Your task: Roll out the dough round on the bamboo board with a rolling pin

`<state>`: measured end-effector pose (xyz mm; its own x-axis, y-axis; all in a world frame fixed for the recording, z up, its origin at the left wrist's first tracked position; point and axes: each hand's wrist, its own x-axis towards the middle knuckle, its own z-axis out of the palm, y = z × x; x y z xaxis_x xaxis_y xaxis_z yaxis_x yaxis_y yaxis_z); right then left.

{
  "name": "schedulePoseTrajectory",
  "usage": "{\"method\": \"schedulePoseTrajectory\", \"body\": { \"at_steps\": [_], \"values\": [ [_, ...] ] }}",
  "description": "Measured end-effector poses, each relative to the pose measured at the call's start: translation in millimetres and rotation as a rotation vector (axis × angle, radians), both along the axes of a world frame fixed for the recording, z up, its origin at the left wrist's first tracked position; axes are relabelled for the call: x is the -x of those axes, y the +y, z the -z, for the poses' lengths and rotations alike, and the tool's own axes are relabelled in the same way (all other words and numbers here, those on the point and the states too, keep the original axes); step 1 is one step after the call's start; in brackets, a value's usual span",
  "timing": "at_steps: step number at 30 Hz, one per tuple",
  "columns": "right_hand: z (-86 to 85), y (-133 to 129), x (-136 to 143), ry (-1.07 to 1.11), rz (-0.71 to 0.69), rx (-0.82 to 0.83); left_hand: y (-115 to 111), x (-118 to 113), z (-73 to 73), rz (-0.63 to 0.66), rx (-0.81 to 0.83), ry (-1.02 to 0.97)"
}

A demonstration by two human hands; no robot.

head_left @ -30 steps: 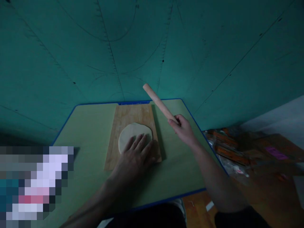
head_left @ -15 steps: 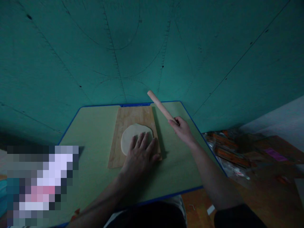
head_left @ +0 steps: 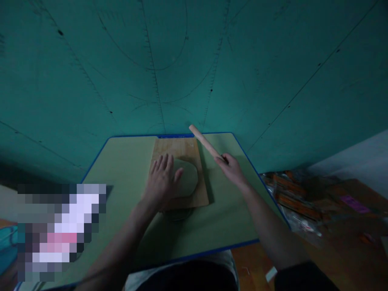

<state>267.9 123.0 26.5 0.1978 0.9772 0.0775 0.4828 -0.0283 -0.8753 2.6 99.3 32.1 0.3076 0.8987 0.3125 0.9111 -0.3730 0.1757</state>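
Note:
A flat, roundish sheet of dough (head_left: pixel 188 180) lies on a wooden cutting board (head_left: pixel 176 144). My left hand (head_left: pixel 162 176) is over the dough's left side, fingers stretched out and thumb apart; it hides that edge, and whether it presses on the dough I cannot tell. Off the board's right side, my right hand (head_left: pixel 233 167) is wrapped round the near end of a wooden rolling pin (head_left: pixel 204 142). The pin is held above the table, its free end pointing up and left toward the wall.
The board rests on a pale green table (head_left: pixel 127 157) with a blue rim. Behind it rises a green wall (head_left: pixel 194 81) with drawn lines. Plastic-wrapped packages (head_left: pixel 298 200) lie on the floor at right. A pixelated patch covers something at the table's left.
My left hand has moved from the right part of the dough to its left side. My right hand still holds the rolling pin in much the same place. The view has shifted slightly.

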Motion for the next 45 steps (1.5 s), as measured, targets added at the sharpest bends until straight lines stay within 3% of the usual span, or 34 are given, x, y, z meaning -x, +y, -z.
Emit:
{"method": "schedulePoseTrajectory", "body": {
  "at_steps": [3,9,15,30,34,40,45],
  "values": [
    [0.1,-1,1,-0.028,-0.012,0.004,14,0,-3.7,0.027,-0.035,0.023],
    [3.7,-1,1,-0.067,-0.011,0.014,5,-18,8.0,0.086,0.023,0.121],
    [3.5,-2,2,-0.081,-0.054,0.044,7,-16,14.5,0.115,-0.017,0.058],
    [0.3,-3,6,-0.12,-0.047,-0.01,5,-20,11.1,0.075,-0.01,0.077],
    [-0.5,0,9,-0.116,-0.007,-0.035,16,-7,8.6,0.095,0.074,-0.006],
    [-11.1,16,16,0.059,0.037,0.16,36,26,2.5,0.061,0.089,-0.04],
    [-9.6,35,37,0.138,0.049,0.165,39,37,9.3,0.043,0.089,-0.097]
  ]
}}
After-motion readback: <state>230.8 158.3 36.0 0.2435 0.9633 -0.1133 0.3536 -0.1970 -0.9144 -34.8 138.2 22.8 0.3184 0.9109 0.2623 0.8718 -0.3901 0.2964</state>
